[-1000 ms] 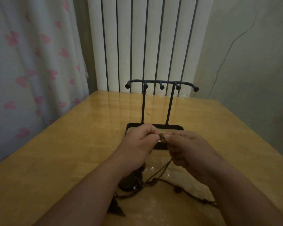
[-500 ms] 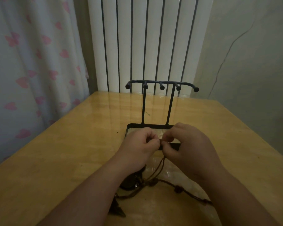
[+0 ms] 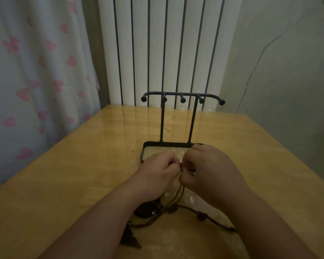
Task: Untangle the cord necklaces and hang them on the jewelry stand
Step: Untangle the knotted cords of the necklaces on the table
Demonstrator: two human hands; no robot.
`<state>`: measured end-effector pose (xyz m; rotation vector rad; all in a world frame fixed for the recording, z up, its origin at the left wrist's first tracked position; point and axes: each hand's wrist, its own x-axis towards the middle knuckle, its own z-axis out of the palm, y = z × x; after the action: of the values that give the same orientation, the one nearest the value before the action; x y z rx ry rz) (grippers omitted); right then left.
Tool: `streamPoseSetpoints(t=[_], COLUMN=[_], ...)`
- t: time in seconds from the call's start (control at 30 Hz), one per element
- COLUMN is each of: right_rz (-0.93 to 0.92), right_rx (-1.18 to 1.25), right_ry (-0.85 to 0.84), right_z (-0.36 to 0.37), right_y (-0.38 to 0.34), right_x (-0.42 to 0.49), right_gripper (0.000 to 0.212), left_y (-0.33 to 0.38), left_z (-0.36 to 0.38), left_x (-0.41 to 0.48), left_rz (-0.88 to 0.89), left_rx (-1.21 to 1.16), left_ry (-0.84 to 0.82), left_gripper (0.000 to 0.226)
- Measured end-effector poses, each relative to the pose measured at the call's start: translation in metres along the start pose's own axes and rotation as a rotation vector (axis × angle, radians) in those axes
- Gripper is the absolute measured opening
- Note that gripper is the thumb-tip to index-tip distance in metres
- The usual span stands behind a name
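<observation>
A black metal jewelry stand with several ball-tipped hooks stands on the wooden table, and nothing hangs on it. Its tray base lies just beyond my hands. My left hand and my right hand meet fingertip to fingertip above the base's near edge, both pinching a brown cord. The tangled cord necklaces trail down from my fingers onto the table, with beads, a dark round pendant and a dark pointed pendant partly hidden under my left forearm.
The wooden table ends at a white ribbed radiator behind the stand. A curtain with pink hearts hangs on the left, a pale wall on the right. A tiny speck lies left of the base.
My right hand has rolled over, its knuckles now on top, and both hands have dropped slightly toward me while keeping the cord pinched. The stand has not moved.
</observation>
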<state>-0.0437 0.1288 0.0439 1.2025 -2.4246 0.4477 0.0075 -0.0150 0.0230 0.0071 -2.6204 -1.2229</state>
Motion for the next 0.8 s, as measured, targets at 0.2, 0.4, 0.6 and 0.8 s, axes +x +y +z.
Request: streamPoseSetpoints(t=[0.2, 0.4, 0.6, 0.8], right_rz=[0.042, 0.145, 0.311, 0.213], right_rx=[0.067, 0.271, 0.674, 0.512], right_ry=[-0.032, -0.009, 0.093, 0.173], right_z=[0.0, 0.005, 0.007, 0.004], right_y=[0.0, -0.002, -0.002, 0.005], right_x=[0.0, -0.004, -0.002, -0.006], right_gripper=[0.014, 0.013, 0.009, 0.011], left_y=[0.0, 0.003, 0.005, 0.005], left_z=[-0.001, -0.004, -0.006, -0.006], left_x=[0.002, 0.001, 0.0, 0.001], left_rz=[-0.025, -0.062, -0.114, -0.102], left_rx=[-0.065, -0.18, -0.396, -0.3], left_ry=[0.003, 0.001, 0.043, 0.079], left_gripper=[0.024, 0.026, 0.029, 0.021])
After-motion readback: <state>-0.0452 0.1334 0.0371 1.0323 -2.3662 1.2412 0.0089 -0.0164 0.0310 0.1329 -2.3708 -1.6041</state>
